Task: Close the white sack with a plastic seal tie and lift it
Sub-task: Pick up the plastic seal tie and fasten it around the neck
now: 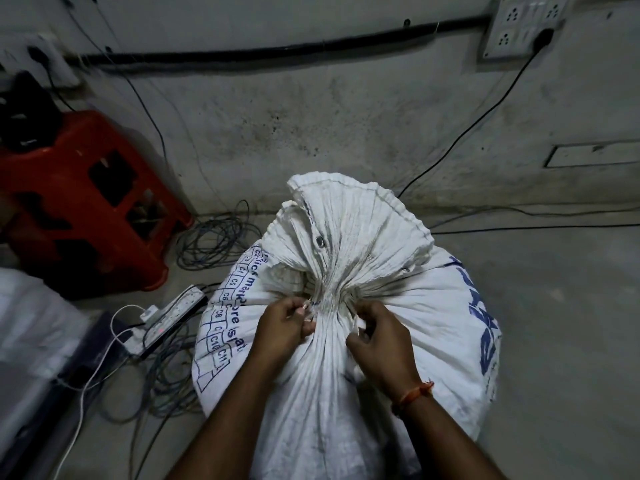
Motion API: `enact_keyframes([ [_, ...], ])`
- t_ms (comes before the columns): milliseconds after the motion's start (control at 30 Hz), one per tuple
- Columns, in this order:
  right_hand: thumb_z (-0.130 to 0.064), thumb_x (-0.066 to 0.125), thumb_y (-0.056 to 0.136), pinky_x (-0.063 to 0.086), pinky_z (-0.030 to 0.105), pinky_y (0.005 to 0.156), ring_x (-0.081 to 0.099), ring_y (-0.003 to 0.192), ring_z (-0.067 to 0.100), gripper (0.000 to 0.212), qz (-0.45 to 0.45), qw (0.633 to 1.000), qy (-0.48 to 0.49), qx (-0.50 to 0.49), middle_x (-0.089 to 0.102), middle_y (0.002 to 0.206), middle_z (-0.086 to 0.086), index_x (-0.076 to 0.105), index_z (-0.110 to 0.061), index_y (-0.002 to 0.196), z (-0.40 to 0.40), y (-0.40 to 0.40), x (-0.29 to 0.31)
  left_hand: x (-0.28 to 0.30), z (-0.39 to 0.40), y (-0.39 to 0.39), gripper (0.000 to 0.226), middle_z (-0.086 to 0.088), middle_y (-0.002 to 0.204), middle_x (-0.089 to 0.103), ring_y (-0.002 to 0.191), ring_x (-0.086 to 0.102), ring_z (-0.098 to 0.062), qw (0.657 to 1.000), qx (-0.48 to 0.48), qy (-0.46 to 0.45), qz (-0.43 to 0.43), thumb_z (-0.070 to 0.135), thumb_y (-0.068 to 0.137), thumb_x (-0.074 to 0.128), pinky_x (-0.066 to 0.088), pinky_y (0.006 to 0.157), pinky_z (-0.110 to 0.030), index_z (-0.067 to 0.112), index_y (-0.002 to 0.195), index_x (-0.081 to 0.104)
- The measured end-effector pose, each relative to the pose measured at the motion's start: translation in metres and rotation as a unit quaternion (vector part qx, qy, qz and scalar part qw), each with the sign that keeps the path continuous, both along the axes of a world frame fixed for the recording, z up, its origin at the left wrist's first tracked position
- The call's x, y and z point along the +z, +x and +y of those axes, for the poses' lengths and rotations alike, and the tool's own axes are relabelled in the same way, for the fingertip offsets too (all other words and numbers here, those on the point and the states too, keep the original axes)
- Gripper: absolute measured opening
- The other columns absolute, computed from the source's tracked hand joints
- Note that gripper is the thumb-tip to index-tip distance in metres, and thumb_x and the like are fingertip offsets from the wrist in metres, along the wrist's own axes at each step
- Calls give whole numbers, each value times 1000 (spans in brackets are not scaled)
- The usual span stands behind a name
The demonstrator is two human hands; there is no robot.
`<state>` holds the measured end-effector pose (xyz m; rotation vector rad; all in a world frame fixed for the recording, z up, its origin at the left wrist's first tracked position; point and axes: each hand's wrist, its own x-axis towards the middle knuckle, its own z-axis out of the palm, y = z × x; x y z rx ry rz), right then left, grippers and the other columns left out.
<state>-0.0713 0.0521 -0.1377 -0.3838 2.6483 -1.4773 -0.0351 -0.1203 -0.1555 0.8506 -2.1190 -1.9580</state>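
Sack [346, 358]: one, neck gathered. Two hands, left hand [285, 327], right hand [379, 336], each pinching one seal tie [308, 311] end.

head view: worn on the person's head | faces forward and steeply down | close above the white sack [346, 323] and both forearms | wide angle, bent edges | takes in the concrete floor [554, 323] and the wall [311, 116] beyond | single view, nothing shared
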Motion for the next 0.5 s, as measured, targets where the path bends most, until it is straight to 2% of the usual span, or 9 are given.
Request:
enact_keyframes([
  [167,-3,71,68,33,-5,70,58,80,6,50,-1,1000,-4,16,68,98,-5,67,-15,116,-1,1,2,-3,3,3,14,-6,80,56,48,53,-1,997,59,40,5,1,103,48,50,55,-16,0,104,62],
  [233,-4,71,68,34,-4,69,55,73,-2,49,-8,1000,-5,12,66,94,-7,67,-17,115,-2,1,2,-1,6,2,16,-8,76,54,45,51,-5,996,73,54,7,0,103,45,47,51,-19,2,101,60],
  [367,-3,71,68,36,-3,66,57,71,-10,46,-25,999,-26,3,63,88,-13,66,-18,112,-4,3,5,11,11,0,22,-10,76,65,52,60,-15,987,124,93,30,-1,102,40,45,59,-26,11,110,58],
  [433,-2,72,69,37,-2,65,58,75,-16,48,-36,998,-41,0,63,88,-19,65,-20,112,-4,3,7,15,14,1,25,-8,75,67,50,59,-14,978,149,135,45,-2,101,40,43,55,-23,14,114,54],
  [500,-3,72,68,38,-2,65,57,76,-18,49,-41,998,-44,-2,62,87,-22,64,-20,113,-3,3,7,18,18,2,21,-8,74,67,46,56,-10,970,168,173,35,-1,101,39,38,44,-18,11,112,53],
])
